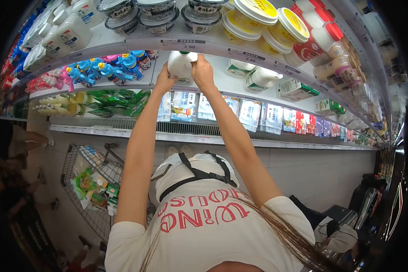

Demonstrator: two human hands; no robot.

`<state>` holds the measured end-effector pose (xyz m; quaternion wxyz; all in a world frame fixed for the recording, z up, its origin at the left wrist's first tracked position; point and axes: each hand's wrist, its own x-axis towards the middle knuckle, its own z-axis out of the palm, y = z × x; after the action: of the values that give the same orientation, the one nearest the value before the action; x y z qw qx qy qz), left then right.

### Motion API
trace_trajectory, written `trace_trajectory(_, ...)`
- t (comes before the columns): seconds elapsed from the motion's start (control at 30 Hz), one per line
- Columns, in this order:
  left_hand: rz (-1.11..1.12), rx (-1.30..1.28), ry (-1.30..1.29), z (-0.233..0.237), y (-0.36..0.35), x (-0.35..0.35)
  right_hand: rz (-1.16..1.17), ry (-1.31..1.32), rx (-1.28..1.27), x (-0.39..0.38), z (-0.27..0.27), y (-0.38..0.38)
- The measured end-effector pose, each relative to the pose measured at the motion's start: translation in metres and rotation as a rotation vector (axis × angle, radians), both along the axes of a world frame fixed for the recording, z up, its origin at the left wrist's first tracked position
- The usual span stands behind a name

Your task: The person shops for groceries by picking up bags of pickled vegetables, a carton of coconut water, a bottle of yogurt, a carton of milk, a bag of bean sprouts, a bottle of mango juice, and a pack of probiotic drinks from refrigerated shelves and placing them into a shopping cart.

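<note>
A white jug-shaped bottle [180, 67] with a green cap is between my hands, at the middle shelf under the upper shelf's price rail. My left hand [164, 81] grips its left side low down, fingers wrapped round it. On the other side, my right hand [202, 74] is closed around the bottle near its handle. Part of the bottle's top is hidden under the upper shelf edge. To the right on the same shelf lies another white bottle [262, 79], tilted on its side, beside a white tub [239, 68] with a green label.
A wire shopping cart [70, 174] with groceries stands at my lower left. Stacked black-lidded cups [156, 18] and yellow-lidded tubs [256, 11] fill the upper shelf. Blue toy-topped bottles [109, 70] stand left; packaged goods [249, 113] line the lower shelf. Other people are at both sides.
</note>
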<state>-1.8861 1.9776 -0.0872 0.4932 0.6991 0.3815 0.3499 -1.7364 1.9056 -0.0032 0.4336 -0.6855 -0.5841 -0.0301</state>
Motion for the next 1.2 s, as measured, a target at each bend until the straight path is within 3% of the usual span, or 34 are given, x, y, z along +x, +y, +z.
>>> trace_trajectory(0.07,-0.003,0.001,-0.054,-0.007,0.004,-0.001,0.008,-0.011,-0.06,0.002,-0.002,-0.001)
trace_trajectory(0.2,0.177,0.19,0.085,0.006,-0.013,-0.006,0.03,0.046,-0.158,0.001,-0.01,-0.003)
trace_trajectory(0.27,0.288,0.233,0.184,0.031,-0.039,-0.017,0.026,0.011,-0.182,0.003,-0.001,-0.011)
trace_trajectory(0.33,0.266,0.085,0.206,0.066,-0.081,-0.044,0.017,-0.106,-0.119,-0.008,0.006,-0.037)
trace_trajectory(0.4,0.23,0.107,0.072,0.073,-0.128,-0.079,-0.006,0.057,-0.306,-0.031,0.016,-0.065)
trace_trajectory(0.53,0.344,-0.087,0.335,0.098,-0.216,-0.15,0.426,0.107,-0.564,-0.088,-0.023,-0.099)
trace_trajectory(0.63,0.732,-0.156,0.341,0.099,-0.251,-0.21,0.838,0.077,-0.724,-0.158,-0.039,-0.113)
trace_trajectory(0.73,1.052,-0.247,0.577,0.091,-0.277,-0.296,1.153,0.086,-0.784,-0.236,-0.03,-0.136)
trace_trajectory(0.83,1.228,-0.653,0.858,0.042,-0.323,-0.416,1.469,0.014,-0.73,-0.303,-0.029,-0.159)
trace_trajectory(0.93,1.577,-0.676,0.994,-0.049,-0.391,-0.527,1.668,-0.004,-0.798,-0.355,-0.038,-0.185)
trace_trajectory(0.97,1.582,-0.743,0.954,-0.094,-0.42,-0.563,1.715,0.023,-0.833,-0.372,-0.039,-0.195)
trace_trajectory(1.03,1.521,-1.031,0.802,-0.128,-0.448,-0.587,1.845,-0.074,-0.747,-0.393,-0.065,-0.218)
trace_trajectory(1.1,1.506,-0.984,0.777,-0.19,-0.477,-0.603,1.925,-0.197,-0.632,-0.42,-0.084,-0.226)
trace_trajectory(1.13,1.574,-0.997,0.513,-0.211,-0.485,-0.601,1.943,-0.267,-0.593,-0.426,-0.088,-0.234)
trace_trajectory(1.2,1.528,-0.924,0.307,-0.271,-0.507,-0.605,1.982,-0.379,-0.566,-0.434,-0.097,-0.241)
